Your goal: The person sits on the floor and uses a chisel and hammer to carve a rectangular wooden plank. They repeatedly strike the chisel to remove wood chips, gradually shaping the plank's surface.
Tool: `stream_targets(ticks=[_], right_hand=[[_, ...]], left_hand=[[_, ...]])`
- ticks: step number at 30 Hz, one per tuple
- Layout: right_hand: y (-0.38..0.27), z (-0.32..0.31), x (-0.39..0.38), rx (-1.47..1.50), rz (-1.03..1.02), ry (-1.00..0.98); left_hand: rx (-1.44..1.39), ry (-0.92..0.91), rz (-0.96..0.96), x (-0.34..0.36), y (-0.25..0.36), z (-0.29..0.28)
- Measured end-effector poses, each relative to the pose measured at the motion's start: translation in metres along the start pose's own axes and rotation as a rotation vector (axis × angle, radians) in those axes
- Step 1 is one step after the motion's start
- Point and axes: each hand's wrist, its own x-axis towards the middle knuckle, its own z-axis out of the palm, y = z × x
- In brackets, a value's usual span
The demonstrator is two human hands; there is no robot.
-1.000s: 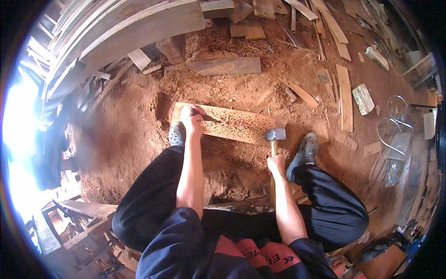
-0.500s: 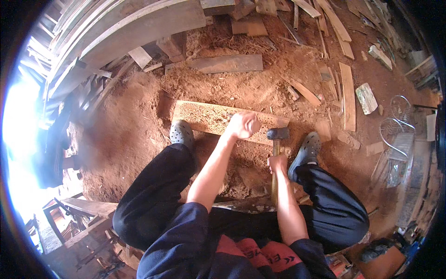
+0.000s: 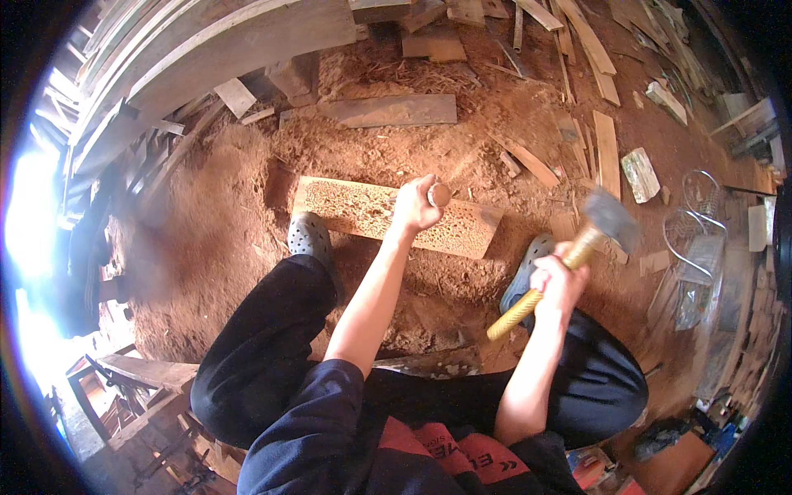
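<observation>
My left hand (image 3: 418,206) is closed around a chisel (image 3: 439,195), held upright over the middle of a plank. Only the round wooden butt of its handle shows clearly; the blade is hidden below my fist. The light brown plank (image 3: 470,227) lies across the dirt in front of me, its face covered in dark pits and small chips. To the right of the plank, my right hand (image 3: 559,285) grips a hammer (image 3: 516,315) by its yellow handle. The dark, blocky hammer head is lifted, tilted up to the right and blurred.
My left shoe (image 3: 310,235) is against the plank's near left edge; my right shoe (image 3: 528,262) is past its right end. A grey board (image 3: 396,110) lies beyond. Stacked planks (image 3: 231,58) fill the far left. Offcuts (image 3: 607,153) and a wire rack (image 3: 697,239) lie at right.
My right hand has moved up and to the right, swinging the hammer away from the plank's right end. The left hand remains on the chisel over the plank, its handle end now showing more.
</observation>
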Motion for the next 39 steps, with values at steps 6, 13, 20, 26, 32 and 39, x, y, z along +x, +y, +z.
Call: stream_targets(ticks=[6, 13, 20, 26, 32, 39], right_hand=[[0.078, 0.034, -0.008, -0.092, -0.309, 0.147], [0.041, 0.039, -0.011, -0.392, 0.096, -0.025], [0.110, 0.035, 0.017, -1.079, -0.195, -0.214], [0.037, 0.027, -0.005, -0.447, -0.035, -0.006], [0.116, 0.042, 0.012, -0.977, -0.246, -0.041], [0.182, -0.007, 0.043, -0.581, 0.251, -0.036]], left_hand=[[0.020, -0.167, 0.039, 0.000, 0.005, 0.012], [0.006, -0.181, -0.017, -0.002, -0.018, -0.001], [0.054, -0.220, 0.027, 0.006, -0.002, 0.009], [0.030, -0.236, -0.038, 0.002, -0.015, -0.003], [-0.031, -0.232, -0.042, -0.001, -0.010, 0.001], [-0.312, -0.159, 0.064, 0.000, -0.083, -0.036]])
